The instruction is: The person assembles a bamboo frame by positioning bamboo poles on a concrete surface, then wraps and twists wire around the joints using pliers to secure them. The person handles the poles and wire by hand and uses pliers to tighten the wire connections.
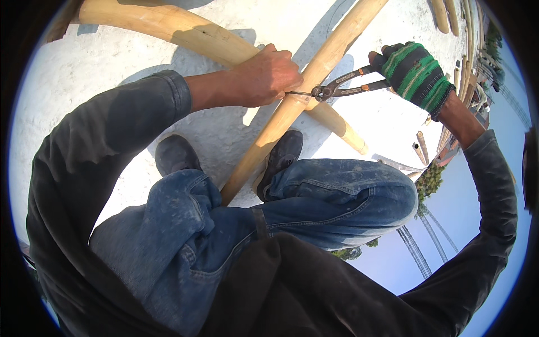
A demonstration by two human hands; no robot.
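Note:
Two pale wooden poles cross in front of me, the upper pole (331,53) lying over the lower pole (193,35). My right hand (412,73), in a green and black striped glove with bare fingertips, is closed round the handles of a pair of end-cutting pincers (345,84) with orange marks. The pincers' jaws meet a thin dark wire (296,93) at the crossing. My left hand (266,77), bare, is a closed fist beside the crossing, with the wire running to its fingers. Its fingertips are partly hidden.
Below me is a whitish, rough floor (224,126) with hard shadows. My dark shoes (177,154) stand close to the upper pole's near end. More poles (441,16) lie at the far right, and short hollow pieces (420,149) rest near the right edge.

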